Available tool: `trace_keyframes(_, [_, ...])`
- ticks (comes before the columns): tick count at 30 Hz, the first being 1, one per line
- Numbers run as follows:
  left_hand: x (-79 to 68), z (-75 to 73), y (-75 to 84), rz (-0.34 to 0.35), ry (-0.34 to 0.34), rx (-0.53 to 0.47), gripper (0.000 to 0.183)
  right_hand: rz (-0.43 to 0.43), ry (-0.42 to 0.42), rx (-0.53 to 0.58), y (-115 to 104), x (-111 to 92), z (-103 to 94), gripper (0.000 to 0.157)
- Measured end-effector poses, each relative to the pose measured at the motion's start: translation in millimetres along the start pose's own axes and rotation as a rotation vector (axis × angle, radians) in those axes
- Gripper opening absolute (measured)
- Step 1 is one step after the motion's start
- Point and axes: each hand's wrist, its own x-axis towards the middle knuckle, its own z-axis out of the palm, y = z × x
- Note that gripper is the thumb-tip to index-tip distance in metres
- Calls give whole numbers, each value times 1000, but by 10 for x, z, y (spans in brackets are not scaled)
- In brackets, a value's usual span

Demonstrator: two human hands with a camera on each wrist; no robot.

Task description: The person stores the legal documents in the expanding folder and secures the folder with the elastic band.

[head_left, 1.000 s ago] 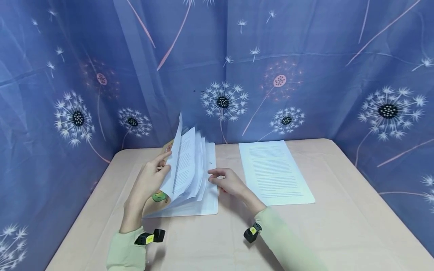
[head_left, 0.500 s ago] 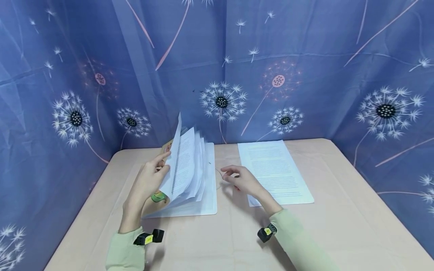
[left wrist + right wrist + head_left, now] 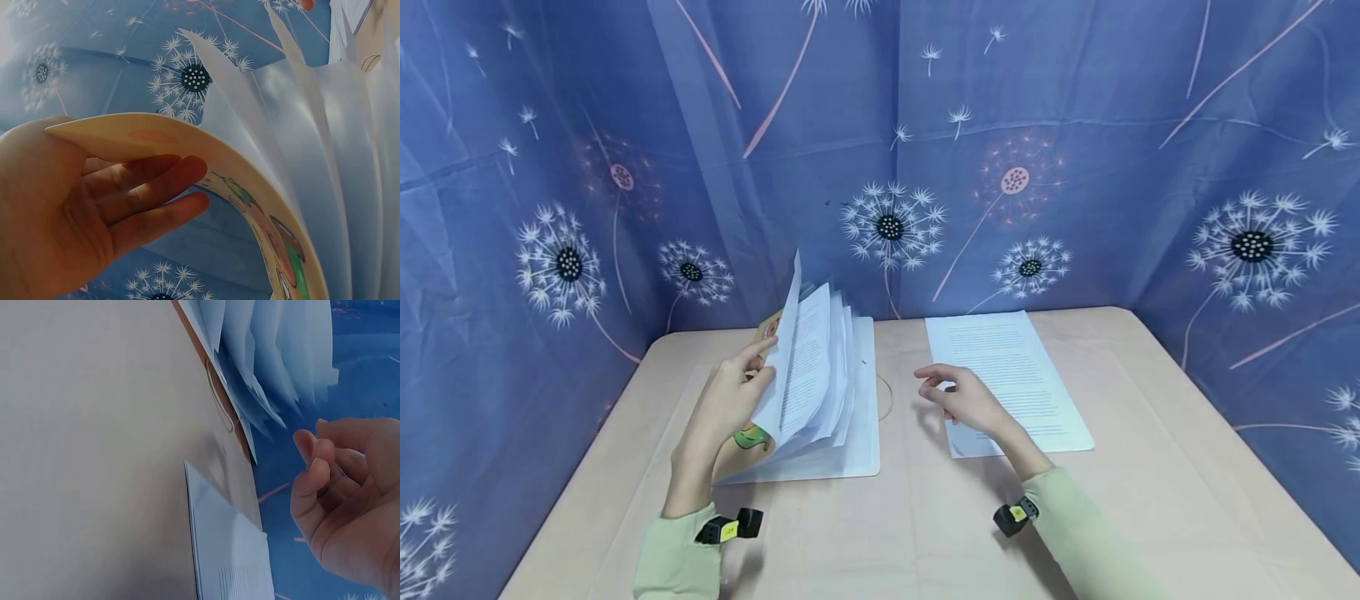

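Note:
My left hand (image 3: 728,402) holds the bent-up front cover of a folder with page sleeves (image 3: 808,358). In the left wrist view the yellow cover (image 3: 150,128), with cartoon pictures, passes over the fingers; the thumb is mostly hidden behind it. Printed sheets fan out inside the folder. A thin cord loop (image 3: 886,397) sticks out from its right edge onto the table. My right hand (image 3: 964,400) hovers over the left edge of a printed paper stack (image 3: 1030,379), its fingers loosely bent and nothing visible between them.
A beige-covered table (image 3: 880,533) carries the folder and the paper stack. Blue cloth with dandelion prints (image 3: 820,100) hangs behind and at both sides. Each wrist wears a small black camera (image 3: 1011,517).
My right hand has moved right, from the folder's edge to the paper stack. The cord loop, beside its fingertips half a second ago, now stands apart from them. My left hand stays put.

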Motion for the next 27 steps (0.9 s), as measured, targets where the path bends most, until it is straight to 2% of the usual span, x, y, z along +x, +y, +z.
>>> trace_keyframes(11, [-2, -1, 15, -1, 1, 4, 49, 66, 44, 6, 102, -104, -220, 35])
trace_keyframes(27, [6, 18, 14, -9, -25, 1, 50, 97, 104, 4, 329, -262, -552, 38])
